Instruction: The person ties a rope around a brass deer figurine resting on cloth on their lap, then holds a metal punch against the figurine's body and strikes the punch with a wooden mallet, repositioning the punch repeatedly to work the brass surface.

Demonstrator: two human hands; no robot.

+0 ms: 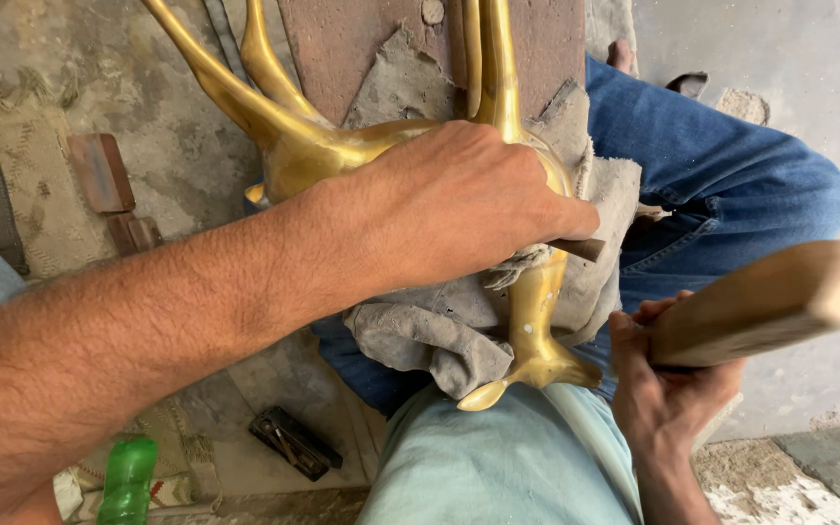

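Left hand (pixel 459 199) clamps brass animal figure (pixel 537 311) plus small punch (pixel 580 249) on lap; figure's neck runs near-far. Right hand (pixel 668 374) grips wooden mallet (pixel 760 301), just right of punch.

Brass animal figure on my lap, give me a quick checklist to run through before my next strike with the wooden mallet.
1. Left hand pressing the brass figure steady: ok.
2. Grey cloth padding the figure: ok.
3. Right hand gripping the wooden mallet: ok.
4. Metal tool under the left fingers set on its spot: cannot tell, tip hidden.
5. Left fingers out of the mallet's path: cannot tell.
6. Figure's thin legs free of obstruction: ok.
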